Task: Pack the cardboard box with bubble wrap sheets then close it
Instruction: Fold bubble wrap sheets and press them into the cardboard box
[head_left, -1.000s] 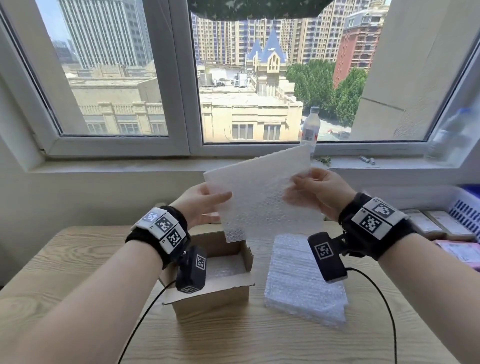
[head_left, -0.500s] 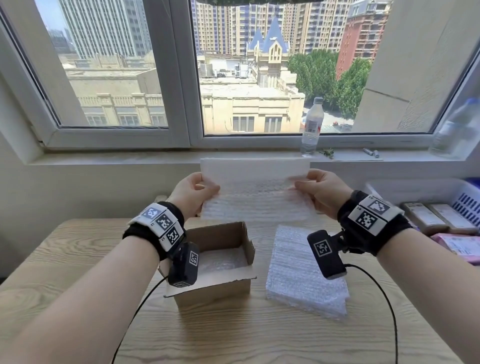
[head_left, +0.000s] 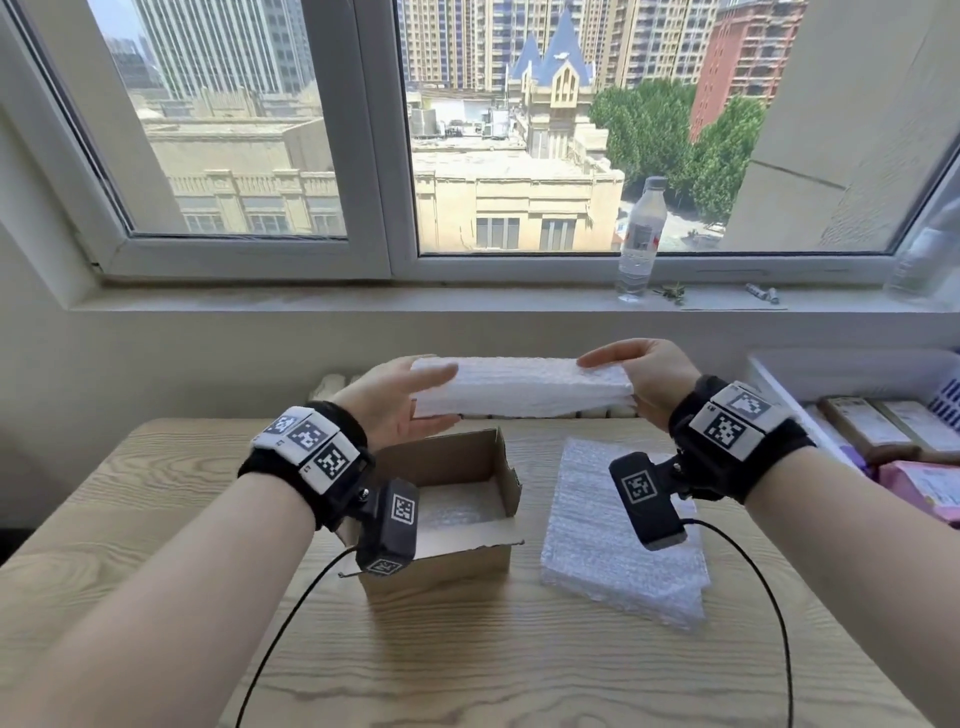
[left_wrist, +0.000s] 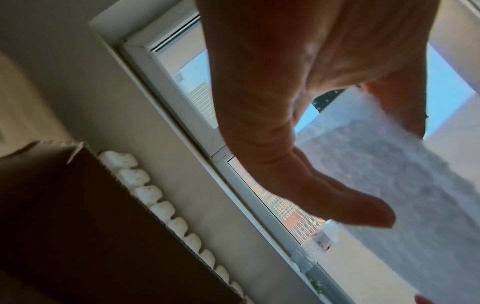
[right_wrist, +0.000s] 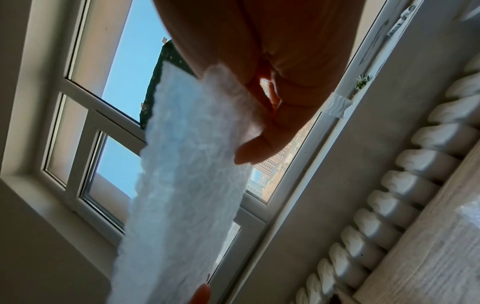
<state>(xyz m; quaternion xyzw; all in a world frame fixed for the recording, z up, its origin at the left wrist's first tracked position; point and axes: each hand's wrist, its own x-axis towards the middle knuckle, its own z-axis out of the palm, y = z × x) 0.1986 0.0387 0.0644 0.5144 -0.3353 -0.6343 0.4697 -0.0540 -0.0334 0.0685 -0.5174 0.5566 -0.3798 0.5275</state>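
A folded bubble wrap sheet hangs level in the air above the far side of the open cardboard box. My left hand pinches its left end, thumb on top. My right hand pinches the right end between fingers above and thumb below. The wrist views show the same sheet against the window, held by the left hand and the right hand. The box stands on the wooden table with its flaps up and bubble wrap lying on its floor. A stack of bubble wrap sheets lies to the box's right.
A water bottle stands on the windowsill behind. A white tray with small cartons and a pink package fills the table's right edge. A white radiator runs under the sill. Cables trail from both wrists across the table.
The sheet, held upright and spread a second ago, has been folded over and lowered to a flat, level bundle between both hands, closer to the box.
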